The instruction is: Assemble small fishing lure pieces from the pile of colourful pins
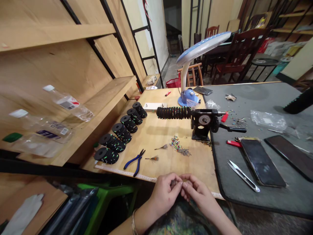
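My left hand and my right hand meet at the near edge of the wooden table, fingertips pinched together on a small dark item that I cannot make out. Ahead lie a pile of coloured-head pins, two small feathered pieces, and blue-handled pliers. A black hand-crank winder holds a row of dark spools.
Several black spool stacks line the table's left side. A grey mat on the right carries a phone, thread snips, red lighters and plastic bags. A blue desk lamp stands behind. Plastic bottles lie on the left shelf.
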{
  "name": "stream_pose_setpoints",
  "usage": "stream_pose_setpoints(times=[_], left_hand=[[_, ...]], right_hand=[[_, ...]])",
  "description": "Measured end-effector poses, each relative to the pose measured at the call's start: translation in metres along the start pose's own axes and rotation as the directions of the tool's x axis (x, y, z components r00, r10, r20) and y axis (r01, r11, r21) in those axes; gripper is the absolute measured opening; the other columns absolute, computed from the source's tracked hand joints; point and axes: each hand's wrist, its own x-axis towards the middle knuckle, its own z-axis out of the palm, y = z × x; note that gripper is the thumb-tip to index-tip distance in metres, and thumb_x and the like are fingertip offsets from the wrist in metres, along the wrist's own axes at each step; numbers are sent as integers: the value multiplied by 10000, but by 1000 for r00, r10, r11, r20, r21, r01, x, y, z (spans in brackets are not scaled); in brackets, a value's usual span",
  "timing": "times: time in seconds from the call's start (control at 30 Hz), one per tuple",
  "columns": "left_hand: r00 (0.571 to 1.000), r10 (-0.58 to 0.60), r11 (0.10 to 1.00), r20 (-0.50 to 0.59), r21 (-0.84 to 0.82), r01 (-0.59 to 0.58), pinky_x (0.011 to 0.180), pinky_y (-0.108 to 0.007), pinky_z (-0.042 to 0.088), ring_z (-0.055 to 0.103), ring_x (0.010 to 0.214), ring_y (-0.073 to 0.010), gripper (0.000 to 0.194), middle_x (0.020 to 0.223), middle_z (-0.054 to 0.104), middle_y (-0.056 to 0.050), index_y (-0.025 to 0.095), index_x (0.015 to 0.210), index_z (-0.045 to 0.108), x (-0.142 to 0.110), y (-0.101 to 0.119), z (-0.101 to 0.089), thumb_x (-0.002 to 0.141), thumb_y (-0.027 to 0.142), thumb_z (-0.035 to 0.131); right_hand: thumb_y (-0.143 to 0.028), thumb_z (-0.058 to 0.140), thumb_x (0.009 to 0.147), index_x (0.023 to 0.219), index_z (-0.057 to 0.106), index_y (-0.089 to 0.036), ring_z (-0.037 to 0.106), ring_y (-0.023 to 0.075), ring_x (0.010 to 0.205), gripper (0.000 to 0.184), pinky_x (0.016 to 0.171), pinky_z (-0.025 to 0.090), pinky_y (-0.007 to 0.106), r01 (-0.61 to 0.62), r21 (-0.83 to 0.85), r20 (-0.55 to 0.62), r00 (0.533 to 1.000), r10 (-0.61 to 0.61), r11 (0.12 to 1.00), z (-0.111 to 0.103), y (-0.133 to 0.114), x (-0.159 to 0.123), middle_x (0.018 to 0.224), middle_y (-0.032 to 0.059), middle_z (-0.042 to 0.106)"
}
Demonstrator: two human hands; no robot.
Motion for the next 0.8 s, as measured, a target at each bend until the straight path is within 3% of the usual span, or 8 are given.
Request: stream_pose_setpoints(times=[0.23,0.33,0.47,0.63,0.8], left_hand=[[998,42,967,-43,252,-30,515,-236,332,502,530,-139,196,582,578,2,170,764,631,11,-3,-18,872,289,518],[994,84,868,-68,495,-39,587,-262,371,582,636,-177,191,692,639,-33,181,805,621,20,-7,-29,898,250,470],[998,43,702,-51,712,6,707,-307,424,620,836,-231,159,914,671,-80,186,943,623,33,-10,-38,884,186,476],[996,88,655,-29,755,-36,826,-350,439,578,987,-257,217,1013,664,-75,204,1056,614,40,4,-37,843,199,571],[976,215,681,-39,723,-121,857,-375,439,546,984,-257,132,970,660,-73,193,967,643,51,32,-24,855,189,573]], right_hand=[[-613,599,766,691,549,-185,386,117,529,437,520,308,248,112,-226,-146,978,-148,968,-9,14,3,563,-60,426],[-640,621,725,673,538,-190,333,107,514,460,494,265,240,128,-184,-248,953,-172,974,-15,13,3,557,-70,383],[-675,654,672,685,546,-189,249,84,471,498,456,191,224,103,-84,-320,939,-125,991,-22,9,0,507,-99,306],[-666,698,642,685,555,-184,243,67,449,505,427,171,206,115,29,-397,913,-95,993,-25,8,-3,489,-100,329],[-628,734,644,701,551,-184,226,50,423,484,405,165,186,170,153,-454,887,-84,973,-28,22,2,474,-115,316]])
